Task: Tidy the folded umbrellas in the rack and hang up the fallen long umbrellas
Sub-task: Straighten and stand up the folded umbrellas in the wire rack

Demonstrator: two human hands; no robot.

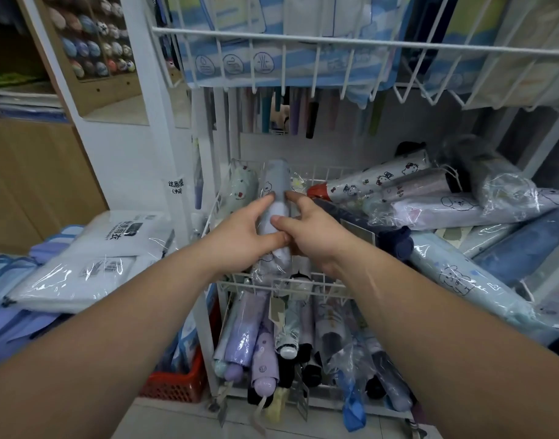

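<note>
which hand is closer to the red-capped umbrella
Right. The right hand is just below-left of the red-capped umbrella; the left hand is further left, beyond the grey umbrella both grip.

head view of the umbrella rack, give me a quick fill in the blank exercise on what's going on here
1. The left hand and right hand both grip one pale blue folded umbrella, wrapped in clear ____.
2. The wire basket below the hands is ____ in colour.
3. The cartoon-print umbrella with a red tip lies to the ____ of the held one.

Missing words: plastic; white; right.
</note>
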